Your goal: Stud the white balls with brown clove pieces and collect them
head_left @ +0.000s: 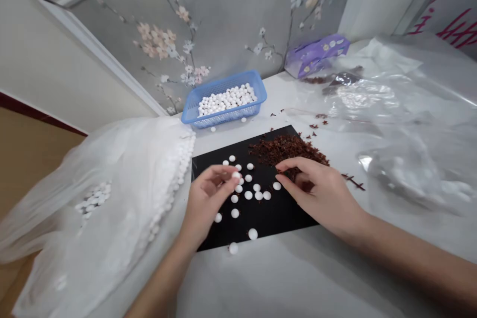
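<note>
My left hand (208,196) pinches a small white ball (236,175) between thumb and index finger, above the black mat (283,218). To its right, my right hand (322,191) has thumb and index fingertips close together, with what looks like a tiny brown-red piece between them. Beneath and behind that hand lies a pile of small brown star-shaped pieces (274,149), partly hidden by the fingers. Several white balls (248,195) are scattered over the mat between the hands, some with brown bits at their edges. One ball (233,248) sits at the mat's front edge.
Behind the mat stands a blue plastic basket (189,104) holding many white balls. A sheer white cloth or bag (122,198) with more balls drapes over the table's left side. Clear plastic bags (406,164) spread on the right, near a purple packet (316,54) by the wall.
</note>
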`<state>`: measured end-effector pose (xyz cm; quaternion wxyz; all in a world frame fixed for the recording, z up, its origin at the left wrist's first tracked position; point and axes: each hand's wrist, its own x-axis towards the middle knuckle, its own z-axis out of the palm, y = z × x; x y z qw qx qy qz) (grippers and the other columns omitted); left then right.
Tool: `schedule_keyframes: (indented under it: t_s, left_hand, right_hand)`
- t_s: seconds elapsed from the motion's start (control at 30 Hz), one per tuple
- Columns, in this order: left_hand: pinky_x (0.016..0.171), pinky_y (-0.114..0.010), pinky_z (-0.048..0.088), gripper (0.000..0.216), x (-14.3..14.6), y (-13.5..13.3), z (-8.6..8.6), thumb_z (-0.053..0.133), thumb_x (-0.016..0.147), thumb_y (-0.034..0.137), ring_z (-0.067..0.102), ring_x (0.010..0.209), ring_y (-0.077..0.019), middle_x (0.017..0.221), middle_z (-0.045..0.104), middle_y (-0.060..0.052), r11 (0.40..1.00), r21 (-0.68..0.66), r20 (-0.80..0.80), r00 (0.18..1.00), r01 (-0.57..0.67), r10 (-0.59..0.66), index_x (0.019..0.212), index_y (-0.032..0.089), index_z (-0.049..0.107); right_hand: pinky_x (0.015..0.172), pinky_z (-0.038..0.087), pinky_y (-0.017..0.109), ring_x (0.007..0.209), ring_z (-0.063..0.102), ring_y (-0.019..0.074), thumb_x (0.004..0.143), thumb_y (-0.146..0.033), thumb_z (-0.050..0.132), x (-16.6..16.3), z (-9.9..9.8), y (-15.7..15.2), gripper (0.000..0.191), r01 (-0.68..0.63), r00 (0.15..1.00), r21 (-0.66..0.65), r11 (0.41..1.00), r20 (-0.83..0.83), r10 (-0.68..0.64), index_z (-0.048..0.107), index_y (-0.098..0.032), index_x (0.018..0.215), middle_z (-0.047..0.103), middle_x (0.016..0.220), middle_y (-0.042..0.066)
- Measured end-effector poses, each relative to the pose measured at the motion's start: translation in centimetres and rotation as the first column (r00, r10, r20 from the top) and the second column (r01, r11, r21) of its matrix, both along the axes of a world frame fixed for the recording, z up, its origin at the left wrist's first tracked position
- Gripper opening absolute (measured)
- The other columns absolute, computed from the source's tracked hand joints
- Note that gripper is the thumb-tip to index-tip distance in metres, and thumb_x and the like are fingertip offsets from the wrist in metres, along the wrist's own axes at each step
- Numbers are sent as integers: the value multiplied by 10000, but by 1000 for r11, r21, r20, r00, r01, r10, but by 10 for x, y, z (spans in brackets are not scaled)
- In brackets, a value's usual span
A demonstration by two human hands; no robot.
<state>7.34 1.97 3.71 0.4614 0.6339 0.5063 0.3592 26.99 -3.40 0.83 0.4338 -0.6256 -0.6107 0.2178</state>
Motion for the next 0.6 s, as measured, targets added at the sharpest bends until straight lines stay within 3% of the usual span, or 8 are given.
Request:
schedule_keyframes:
  t_s: [0.1, 0.2, 0.43, 0.6]
  left_hand:
    - [752, -161, 490, 132, 1, -23, -9, 701, 723, 273, 642, 843, -104, 881, 696, 2, 979, -201, 137, 990, -15, 44, 839, 212, 681]
    - [729, -137, 495, 121, 3, -32, -16, 653, 773, 312, 657, 811, -84, 881, 702, 5, 964, -260, 231, 967, -47, 110, 846, 223, 688]
    - [664, -121, 514, 107, 15, -50, -13, 601, 820, 249, 661, 705, -54, 833, 699, 35, 992, -123, 260, 965, 11, 22, 919, 259, 642]
    - [696, -125, 523, 115, 19, -57, -20, 644, 776, 184, 643, 761, -63, 840, 680, 29, 999, -2, 184, 981, -54, 54, 879, 236, 649]
  right_hand:
    - [452, 418, 201, 465, 520, 79, 803, -186, 570, -2, -1, -1, 72, 1, 999, -30, 1000, -54, -2, 623, -204, 849, 651, 697, -20]
    - [459, 434, 206, 461, 522, 78, 837, -219, 537, -1, -3, -1, 129, -27, 995, -21, 999, -101, 25, 640, -190, 908, 655, 727, 4]
    - [404, 405, 193, 394, 483, 73, 844, -291, 540, -2, 0, -2, 181, -136, 948, -68, 988, -298, 110, 669, -187, 918, 562, 538, -30]
    - [368, 376, 165, 368, 470, 65, 812, -347, 585, -4, 7, -6, 196, -233, 855, -178, 956, -506, 114, 679, -186, 873, 491, 453, -56]
